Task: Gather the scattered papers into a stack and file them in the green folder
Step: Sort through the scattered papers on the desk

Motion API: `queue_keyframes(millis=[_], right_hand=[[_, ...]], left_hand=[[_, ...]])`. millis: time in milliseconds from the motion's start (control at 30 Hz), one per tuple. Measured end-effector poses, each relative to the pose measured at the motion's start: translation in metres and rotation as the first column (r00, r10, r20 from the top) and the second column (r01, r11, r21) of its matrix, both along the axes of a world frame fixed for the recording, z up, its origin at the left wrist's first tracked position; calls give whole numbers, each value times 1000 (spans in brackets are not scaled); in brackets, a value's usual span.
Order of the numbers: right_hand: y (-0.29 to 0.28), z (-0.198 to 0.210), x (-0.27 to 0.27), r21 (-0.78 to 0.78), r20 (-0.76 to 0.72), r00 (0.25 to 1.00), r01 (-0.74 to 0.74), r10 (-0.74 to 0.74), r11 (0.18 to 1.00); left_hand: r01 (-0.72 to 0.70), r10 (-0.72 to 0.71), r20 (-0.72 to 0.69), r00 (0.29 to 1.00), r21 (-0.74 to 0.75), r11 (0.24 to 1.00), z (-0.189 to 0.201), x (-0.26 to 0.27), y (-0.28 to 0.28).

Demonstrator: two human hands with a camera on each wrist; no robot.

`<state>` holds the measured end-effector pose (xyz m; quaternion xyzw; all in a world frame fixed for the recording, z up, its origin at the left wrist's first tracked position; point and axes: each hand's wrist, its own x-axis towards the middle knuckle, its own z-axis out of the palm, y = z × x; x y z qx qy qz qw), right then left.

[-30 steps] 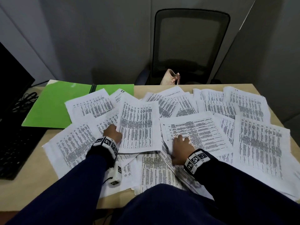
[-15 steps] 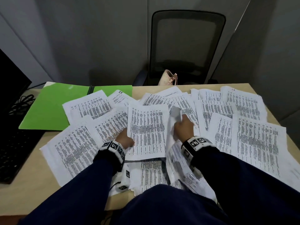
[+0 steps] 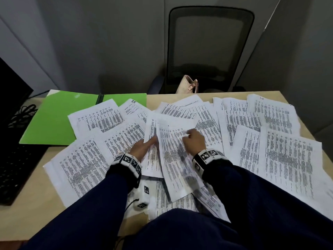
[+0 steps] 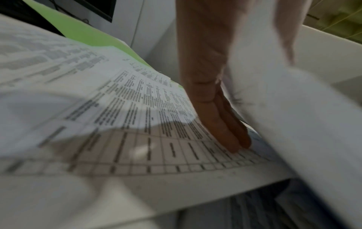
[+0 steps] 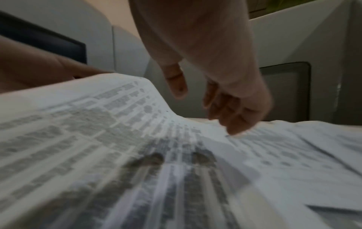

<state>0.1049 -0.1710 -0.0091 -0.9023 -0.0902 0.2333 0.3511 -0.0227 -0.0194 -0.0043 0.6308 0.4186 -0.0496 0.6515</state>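
Note:
Several printed sheets [image 3: 288, 159] lie scattered and overlapping across the wooden table [image 3: 27, 213]. The open green folder [image 3: 54, 120] lies at the back left, partly under sheets, and shows in the left wrist view as the green folder [image 4: 78, 34]. In the middle, one sheet [image 3: 173, 159] lies askew on top of another. My left hand [image 3: 144, 147] holds that pair by its left edge, thumb on top and straight fingers [image 4: 221, 124] beneath, their tips on a lower sheet. My right hand [image 3: 194, 139] hovers over the top sheet [image 5: 117, 124], its fingers [image 5: 225, 108] loosely curled and holding nothing.
A black keyboard [image 3: 16, 168] and monitor [image 3: 10, 87] with cables stand at the left. A mesh office chair [image 3: 209, 51] with a beige bag [image 3: 187, 85] sits behind the table. A small white tagged device [image 3: 144, 197] on a cable hangs below my left wrist.
My right hand lifted a sheet from the right, carried it left, laid it on the sheet by my left hand and let go. My left hand shifted slightly right along that sheet's edge.

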Motion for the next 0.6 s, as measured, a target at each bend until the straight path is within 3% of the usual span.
queue_keyframes(millis=[67,133,233,467,600], right_hand=[[-14,-6,16,-242,14,999,42,-40,969],[-26,-11,24,-380,-75,995,31,-64,925],[-32,-22,24,-454,-136,988,7,-77,891],[-17,-41,13,-214,-318,948,-100,28,972],[-16,-45,4,-84,-305,952,-61,32,995]], left_hand=[[-70,76,33,997,-160,985,3,5,-2],[-166,187,47,981,-284,944,2,11,-4],[-114,114,-12,993,-103,988,-1,17,-8],[78,-46,-170,984,187,979,-9,17,-10],[62,-22,-182,983,217,974,-9,3,2]])
